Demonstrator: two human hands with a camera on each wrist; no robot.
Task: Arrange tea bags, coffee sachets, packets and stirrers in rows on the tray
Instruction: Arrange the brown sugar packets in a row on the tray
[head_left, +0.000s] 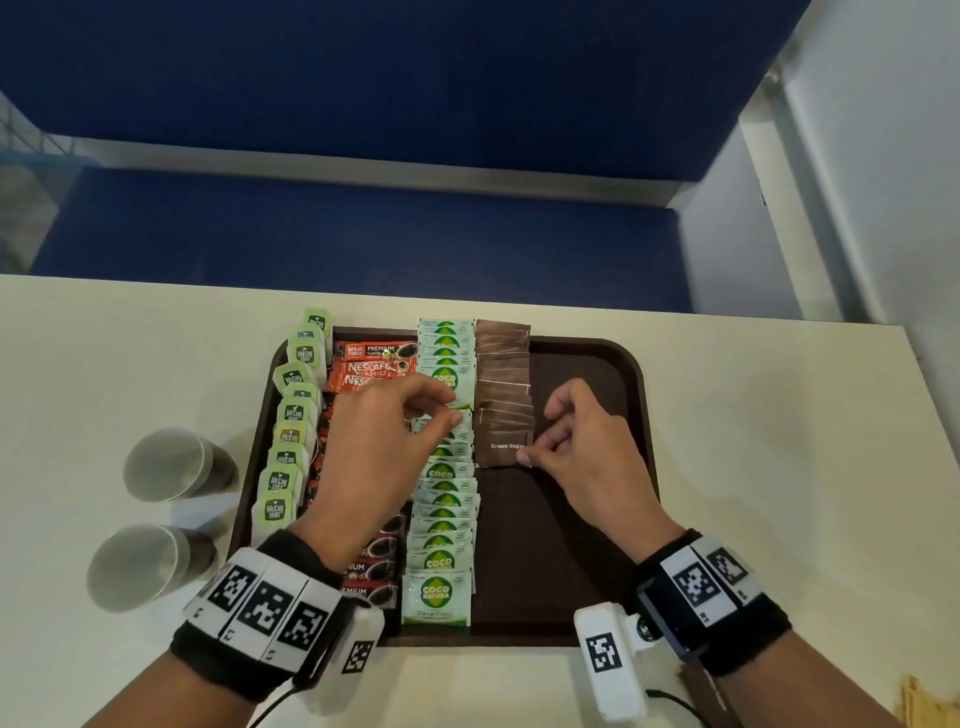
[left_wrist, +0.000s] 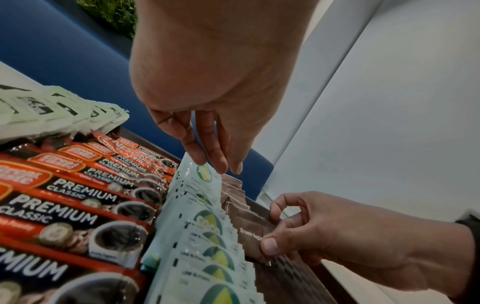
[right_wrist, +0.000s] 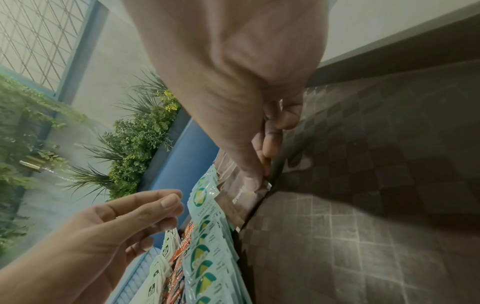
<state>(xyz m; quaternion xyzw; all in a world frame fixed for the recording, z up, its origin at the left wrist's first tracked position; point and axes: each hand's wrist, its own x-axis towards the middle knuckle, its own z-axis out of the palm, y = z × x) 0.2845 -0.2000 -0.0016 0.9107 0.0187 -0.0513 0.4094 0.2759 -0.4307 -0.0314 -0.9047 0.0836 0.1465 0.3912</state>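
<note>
A dark brown tray (head_left: 597, 374) holds four rows: green tea bags (head_left: 291, 415), red coffee sachets (head_left: 371, 364), white-green Coco packets (head_left: 441, 519) and brown sugar packets (head_left: 504, 364). My left hand (head_left: 449, 413) hovers over the Coco row. Its fairly straight fingers (left_wrist: 221, 166) touch the top edge of one raised Coco packet (left_wrist: 200, 179) and hold nothing. My right hand (head_left: 530, 452) pinches the right edge of the nearest brown sugar packet (left_wrist: 249, 232) between thumb and forefinger. The right wrist view shows that thumb pressed on the packet (right_wrist: 233, 197).
Two paper cups (head_left: 169, 462) (head_left: 137, 566) stand on the cream table left of the tray. The tray's right part shows bare chequered floor (right_wrist: 363, 185). A tan, stick-like thing (head_left: 917, 699) lies at the bottom right edge. A blue bench is behind the table.
</note>
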